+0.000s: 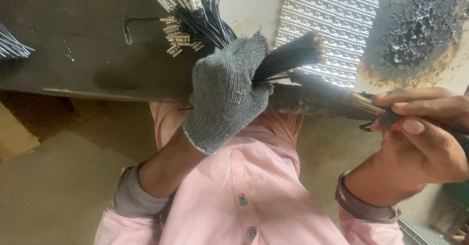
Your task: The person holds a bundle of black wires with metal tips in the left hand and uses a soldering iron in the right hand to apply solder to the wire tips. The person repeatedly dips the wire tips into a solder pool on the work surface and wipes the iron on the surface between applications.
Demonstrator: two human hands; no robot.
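My left hand (227,91) wears a grey knitted glove and is closed around a thick bundle of black wires (288,57). The cut ends fan out to the right, while the metal-tipped ends (183,15) spread up and left over the dark table. My right hand (422,132) is bare and grips the handle of a soldering iron (332,96). Its blackened shaft points left, and the tip reaches the wire ends just beside the glove.
A dark worktable (78,45) fills the upper left, with a hex key (134,25) lying on it. A white LED panel (332,15) lies at top centre, a burnt, charred patch (415,30) at top right. More wires (12,45) show at the left edge.
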